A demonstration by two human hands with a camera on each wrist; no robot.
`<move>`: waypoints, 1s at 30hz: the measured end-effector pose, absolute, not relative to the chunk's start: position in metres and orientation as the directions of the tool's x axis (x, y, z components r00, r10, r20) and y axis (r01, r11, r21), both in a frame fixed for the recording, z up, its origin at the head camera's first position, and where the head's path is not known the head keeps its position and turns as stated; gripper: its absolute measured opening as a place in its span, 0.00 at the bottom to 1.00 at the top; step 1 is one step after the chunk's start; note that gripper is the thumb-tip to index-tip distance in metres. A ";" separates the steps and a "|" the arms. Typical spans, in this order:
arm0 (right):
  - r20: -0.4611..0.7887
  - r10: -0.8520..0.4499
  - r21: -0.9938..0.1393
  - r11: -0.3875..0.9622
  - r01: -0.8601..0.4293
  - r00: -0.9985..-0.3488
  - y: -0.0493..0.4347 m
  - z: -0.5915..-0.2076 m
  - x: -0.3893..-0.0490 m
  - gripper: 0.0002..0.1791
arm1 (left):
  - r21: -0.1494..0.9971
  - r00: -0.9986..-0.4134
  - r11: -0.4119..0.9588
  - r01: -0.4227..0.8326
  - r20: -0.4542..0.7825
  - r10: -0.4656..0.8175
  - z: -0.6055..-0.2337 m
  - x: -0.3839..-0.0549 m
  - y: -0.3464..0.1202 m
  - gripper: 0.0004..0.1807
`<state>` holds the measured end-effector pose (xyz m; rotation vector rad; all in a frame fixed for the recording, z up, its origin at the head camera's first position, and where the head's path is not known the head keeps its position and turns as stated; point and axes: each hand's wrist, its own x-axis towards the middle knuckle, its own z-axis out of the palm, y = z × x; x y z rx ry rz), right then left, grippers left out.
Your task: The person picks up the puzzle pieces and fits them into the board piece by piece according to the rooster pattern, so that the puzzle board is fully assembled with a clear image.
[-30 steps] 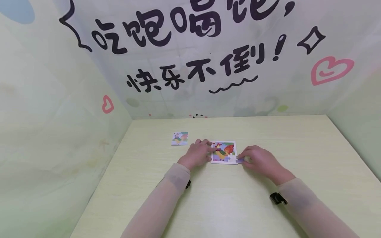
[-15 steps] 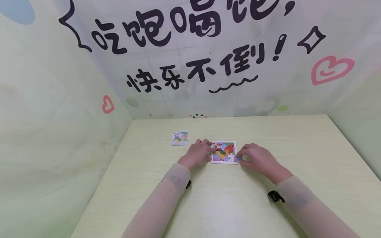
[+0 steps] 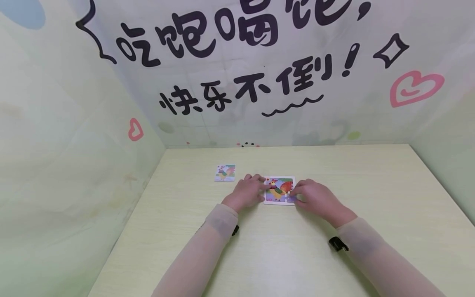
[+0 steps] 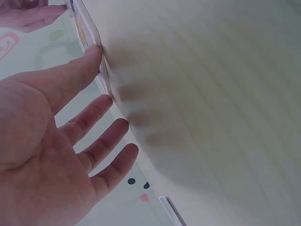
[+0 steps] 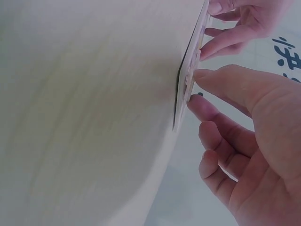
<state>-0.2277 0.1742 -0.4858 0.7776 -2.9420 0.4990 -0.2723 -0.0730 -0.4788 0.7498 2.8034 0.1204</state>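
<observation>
A small jigsaw puzzle in a white frame [image 3: 277, 203] lies on the table, its picture a colourful rooster. My right hand [image 3: 317, 199] pinches a purplish puzzle piece [image 3: 292, 199] between thumb and index finger over the lower right corner of the picture. Whether the piece lies flush there is hidden by the fingertips. My left hand [image 3: 246, 192] rests at the frame's left side with one finger reaching onto the picture. In the left wrist view, the left thumb [image 4: 89, 63] touches the frame's near edge and the other fingers stretch out fairly straight.
A square card [image 3: 225, 173] with a paler rooster picture lies on the table [image 3: 252, 255], left of and behind the puzzle. Behind the table hangs a printed backdrop [image 3: 237, 128] with large dark characters; pale walls stand at both sides.
My right hand has slid left, bringing the purplish puzzle piece from beside the frame's right edge onto the lower right corner of the picture. The left hand has stayed in place.
</observation>
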 end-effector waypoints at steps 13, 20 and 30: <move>0.167 -0.510 -0.269 0.800 -0.537 -0.844 0.169 -0.489 -0.231 0.09 | 0.148 -0.840 0.863 0.482 -0.202 0.504 -0.479 -0.272 -0.074 0.29; 0.187 -0.530 -0.254 0.787 -0.562 -0.827 0.167 -0.491 -0.231 0.10 | 0.147 -0.841 0.864 0.481 -0.200 0.502 -0.480 -0.272 -0.074 0.29; 0.190 -0.533 -0.247 0.786 -0.566 -0.824 0.168 -0.491 -0.231 0.10 | 0.127 -0.833 0.856 0.500 -0.199 0.516 -0.480 -0.273 -0.074 0.28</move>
